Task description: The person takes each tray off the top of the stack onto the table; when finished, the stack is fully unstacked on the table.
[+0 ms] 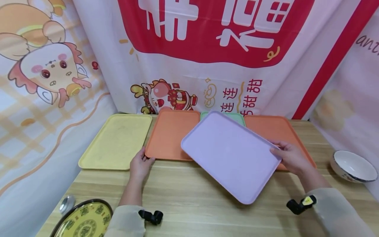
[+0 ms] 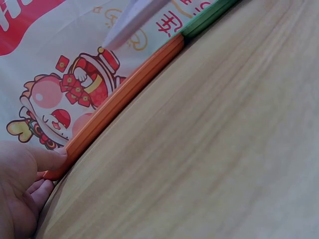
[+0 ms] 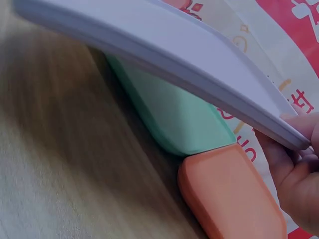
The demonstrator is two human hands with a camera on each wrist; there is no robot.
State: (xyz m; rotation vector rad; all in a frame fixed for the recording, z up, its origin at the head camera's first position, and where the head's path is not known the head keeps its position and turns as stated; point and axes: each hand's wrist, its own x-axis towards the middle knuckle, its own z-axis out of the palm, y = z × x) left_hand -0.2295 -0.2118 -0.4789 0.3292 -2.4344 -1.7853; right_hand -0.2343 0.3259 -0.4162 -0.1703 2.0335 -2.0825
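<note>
My right hand point(image 1: 290, 157) pinches a lilac tray point(image 1: 232, 154) at its right corner, thumb on top and fingers below. That tray hangs tilted above the table and partly covers a green tray point(image 1: 237, 118). At the near left corner of an orange tray point(image 1: 174, 136), my left hand point(image 1: 140, 164) grips the rim. The left wrist view shows the thumb on the upper edge of this corner point(image 2: 62, 167) and fingertips under it. A second orange tray point(image 1: 273, 131) lies behind my right hand, touching the green tray point(image 3: 174, 112) in the right wrist view.
A yellow tray point(image 1: 118, 141) lies left of the orange one. A patterned bowl point(image 1: 353, 166) stands at the right edge. Near left are a dark-rimmed yellow plate point(image 1: 86, 219) and a small silvery object point(image 1: 67, 204). Printed cloth point(image 1: 183, 70) hangs behind the wooden table point(image 1: 189, 200).
</note>
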